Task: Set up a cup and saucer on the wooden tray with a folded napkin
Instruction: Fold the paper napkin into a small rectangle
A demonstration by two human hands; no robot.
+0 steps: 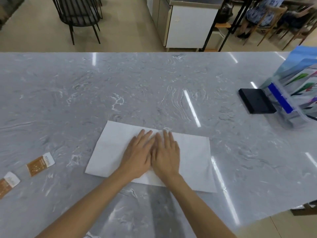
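Note:
A white paper napkin lies flat on the grey marble counter, folded into a wide rectangle. My left hand and my right hand rest side by side on its middle, palms down, fingers stretched out and pointing away from me. Both hands press on the napkin and grip nothing. No cup, saucer or wooden tray is in view.
Two brown and white sachets lie at the left near edge. A black box and a clear rack of coloured packets stand at the right. Beyond the counter's far edge are a black chair and a steel cabinet.

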